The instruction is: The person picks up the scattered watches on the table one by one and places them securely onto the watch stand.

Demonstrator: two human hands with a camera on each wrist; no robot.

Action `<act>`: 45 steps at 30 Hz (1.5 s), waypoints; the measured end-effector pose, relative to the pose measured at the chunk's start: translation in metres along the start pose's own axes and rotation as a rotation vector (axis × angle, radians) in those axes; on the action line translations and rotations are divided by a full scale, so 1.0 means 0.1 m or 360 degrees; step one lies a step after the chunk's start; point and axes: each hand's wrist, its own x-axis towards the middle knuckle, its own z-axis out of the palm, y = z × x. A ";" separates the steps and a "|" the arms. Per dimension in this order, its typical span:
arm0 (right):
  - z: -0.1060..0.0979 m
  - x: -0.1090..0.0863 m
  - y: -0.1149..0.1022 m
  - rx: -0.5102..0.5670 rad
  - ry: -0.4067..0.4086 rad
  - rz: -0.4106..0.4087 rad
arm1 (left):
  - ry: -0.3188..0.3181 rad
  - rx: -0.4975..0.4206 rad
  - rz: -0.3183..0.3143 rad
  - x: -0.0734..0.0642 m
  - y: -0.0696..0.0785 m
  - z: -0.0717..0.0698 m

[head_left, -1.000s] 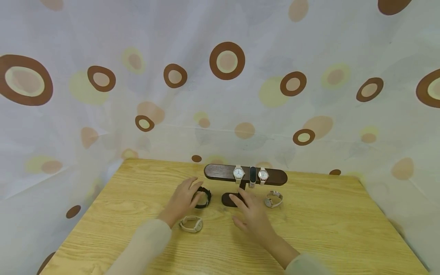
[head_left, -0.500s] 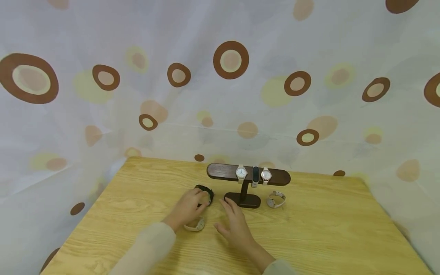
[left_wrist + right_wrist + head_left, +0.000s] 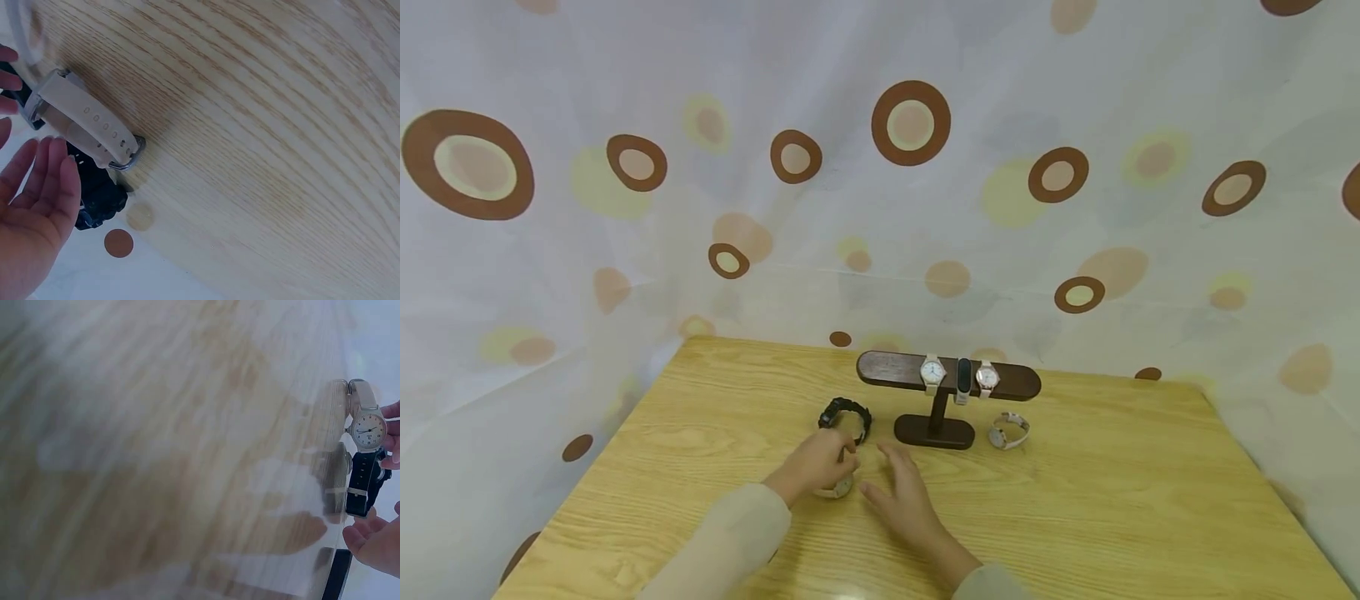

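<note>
A beige-strapped wristwatch [image 3: 837,489] stands on edge on the table, partly hidden by my left hand [image 3: 814,464] in the head view. The left hand [image 3: 40,206] has gently bent fingers, their tips right beside the beige strap [image 3: 94,115]; whether they touch it is hard to tell. Behind that hand lies a black wristwatch [image 3: 844,408]. My right hand [image 3: 906,504] hovers to the right of both watches, thumb and fingers apart, holding nothing. The right wrist view shows the beige watch's round white dial [image 3: 369,430] beside the black strap [image 3: 362,481].
A dark wooden T-shaped watch stand [image 3: 880,368] carries a white watch [image 3: 933,372], a dark-faced band [image 3: 964,377] and another pale watch [image 3: 987,377]. Right of its base [image 3: 917,429] lies a light-strapped watch [image 3: 1009,431]. A patterned curtain [image 3: 820,217] rises behind the wooden table [image 3: 1112,500].
My left hand has come away from the black watch toward me and over the beige watch. The right hand has moved left, away from the stand's base.
</note>
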 end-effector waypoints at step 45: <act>-0.26 -0.01 -0.20 0.0816 0.0177 0.0427 | 0.0014 -0.1262 -0.0122 0.04 0.17 0.12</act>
